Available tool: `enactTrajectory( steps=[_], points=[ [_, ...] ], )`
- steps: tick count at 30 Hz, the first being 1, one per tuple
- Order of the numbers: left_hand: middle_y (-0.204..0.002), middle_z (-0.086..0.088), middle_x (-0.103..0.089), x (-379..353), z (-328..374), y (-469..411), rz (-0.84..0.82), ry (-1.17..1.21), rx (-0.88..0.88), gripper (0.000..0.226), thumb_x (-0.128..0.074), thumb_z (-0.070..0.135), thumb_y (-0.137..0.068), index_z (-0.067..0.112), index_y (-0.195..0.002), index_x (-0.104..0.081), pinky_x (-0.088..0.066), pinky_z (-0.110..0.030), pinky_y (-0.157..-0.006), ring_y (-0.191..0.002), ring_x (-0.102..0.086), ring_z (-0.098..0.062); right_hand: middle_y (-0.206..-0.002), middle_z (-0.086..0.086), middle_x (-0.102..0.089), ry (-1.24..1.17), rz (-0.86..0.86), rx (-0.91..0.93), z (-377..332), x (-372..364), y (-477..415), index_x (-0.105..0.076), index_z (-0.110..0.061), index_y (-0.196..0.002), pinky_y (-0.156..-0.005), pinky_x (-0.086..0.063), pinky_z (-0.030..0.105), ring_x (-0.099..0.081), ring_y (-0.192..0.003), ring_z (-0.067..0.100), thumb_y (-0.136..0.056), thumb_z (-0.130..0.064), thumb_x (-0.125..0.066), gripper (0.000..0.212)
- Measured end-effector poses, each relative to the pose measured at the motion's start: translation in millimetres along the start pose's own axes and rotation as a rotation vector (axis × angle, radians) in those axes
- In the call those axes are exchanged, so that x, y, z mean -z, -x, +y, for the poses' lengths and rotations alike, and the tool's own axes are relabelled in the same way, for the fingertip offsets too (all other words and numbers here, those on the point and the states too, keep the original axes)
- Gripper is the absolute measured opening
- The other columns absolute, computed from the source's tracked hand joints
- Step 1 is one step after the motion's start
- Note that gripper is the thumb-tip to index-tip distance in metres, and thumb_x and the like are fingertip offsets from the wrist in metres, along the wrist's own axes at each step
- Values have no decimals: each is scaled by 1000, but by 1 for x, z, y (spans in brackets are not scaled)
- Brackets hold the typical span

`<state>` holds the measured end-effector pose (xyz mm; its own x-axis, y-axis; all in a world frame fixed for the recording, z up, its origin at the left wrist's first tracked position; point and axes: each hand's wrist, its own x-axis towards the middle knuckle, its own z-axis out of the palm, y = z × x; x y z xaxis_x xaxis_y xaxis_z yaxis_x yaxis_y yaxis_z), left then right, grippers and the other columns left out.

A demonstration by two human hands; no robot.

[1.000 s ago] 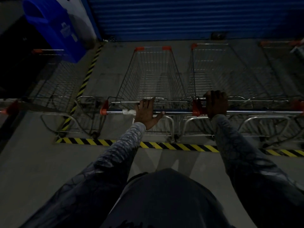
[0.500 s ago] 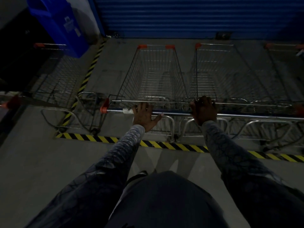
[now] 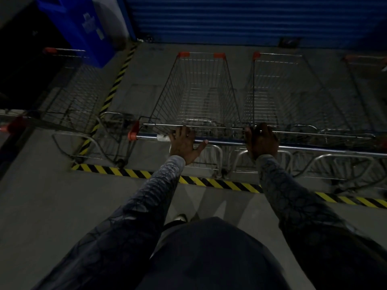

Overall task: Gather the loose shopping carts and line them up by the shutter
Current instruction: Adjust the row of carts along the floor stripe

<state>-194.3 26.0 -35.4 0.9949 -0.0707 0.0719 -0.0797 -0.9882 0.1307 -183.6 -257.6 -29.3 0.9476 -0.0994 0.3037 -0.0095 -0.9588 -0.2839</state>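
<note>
Wire cart [image 3: 201, 91]: stands on the concrete floor [image 3: 52, 206] beyond the hazard stripe [image 3: 209, 182], its nose near the floor's far edge under the blue shutter [image 3: 240, 17].
Left hand [image 3: 184, 143]: fingers laid over the handle bar [image 3: 226, 141], thumb splayed along it; a loose hold.
Right hand [image 3: 261, 141]: fingers curled firmly over the bar's right end, where the next cart's handle seems to begin.
Heading: the orange-capped nose points at the shutter and the handle faces the person.
Long axis: runs from handle to nose, roughly square to the shutter and to the stripe.
Neighbours: a second cart [image 3: 278, 91] stands just beside it on the right and parallel, the baskets closest at the handle end. Another cart [image 3: 69, 91] is well apart on the left in the dark, below a blue bin [image 3: 83, 24].
Risk, pinch: the right fingers sit where the two handles meet, so a sideways drift could trap them.
Risk, veer: the unequal grips could swing the nose right into the neighbour's basket and tangle the wires.
Risk, overshoot: a hard shove could drive the nose into the shutter.
Risk, light: the scene is dim, so the gaps are hard to judge.
</note>
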Motion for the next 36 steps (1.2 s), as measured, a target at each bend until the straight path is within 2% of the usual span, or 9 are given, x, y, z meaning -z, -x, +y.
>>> enactTrajectory(
  steps=[8,14,18,21,26,29,32,36],
  points=[
    [-127,-8,-51,-1,0,0,-7,13,0,77,-22,78,-88,18,-112,-63,-26,-57,-106,-124,-40,-32,-106,13,-58,16,-13,-12,1,-3,0,-72,-11,-99,-76,-51,44,-59,-95,36,-102,-58,-28,65],
    [-124,-8,-52,-2,-1,3,19,32,-4,72,-24,71,-89,15,-111,-65,-25,-54,-105,-121,-40,-32,-107,12,-57,-2,-21,-12,-1,2,3,-71,-10,-95,-75,-51,43,-60,-94,36,-101,-67,-14,81],
    [-120,-8,-54,-3,-2,3,40,43,-13,69,-28,68,-88,14,-107,-66,-28,-54,-102,-119,-42,-32,-104,18,-59,-59,10,2,-6,9,4,-68,-6,-90,-75,-50,45,-61,-90,39,-102,-59,-26,69],
    [-117,-8,-54,-4,-1,4,58,35,-14,65,-31,67,-88,14,-103,-66,-28,-53,-101,-116,-42,-32,-102,15,-58,-54,31,9,-4,8,4,-69,-9,-88,-74,-50,42,-61,-89,37,-101,-64,-20,74],
    [-117,-9,-55,-2,1,5,52,23,-6,64,-32,66,-88,16,-108,-66,-23,-50,-101,-117,-42,-32,-98,19,-61,-43,91,26,-3,6,6,-68,-6,-85,-75,-52,48,-64,-85,40,-103,-50,-40,56],
    [-117,-9,-54,0,1,6,37,17,-6,65,-31,66,-89,16,-110,-65,-26,-50,-101,-117,-42,-32,-101,15,-59,-23,47,-3,-4,6,6,-70,-8,-88,-78,-50,46,-62,-87,37,-103,-55,-34,61],
    [-113,-10,-55,0,1,6,38,4,-5,63,-33,66,-89,16,-107,-66,-26,-48,-98,-114,-43,-32,-103,15,-60,-53,52,-13,-3,5,6,-71,-10,-90,-78,-50,46,-62,-89,37,-103,-52,-38,56],
    [-111,-8,-59,4,1,2,42,37,25,64,-30,67,-87,22,-98,-74,-29,-49,-101,-116,-45,-33,-113,13,-60,-103,90,15,5,3,6,-70,-11,-104,-81,-49,45,-58,-101,35,-105,-55,-22,65]
  ],
)
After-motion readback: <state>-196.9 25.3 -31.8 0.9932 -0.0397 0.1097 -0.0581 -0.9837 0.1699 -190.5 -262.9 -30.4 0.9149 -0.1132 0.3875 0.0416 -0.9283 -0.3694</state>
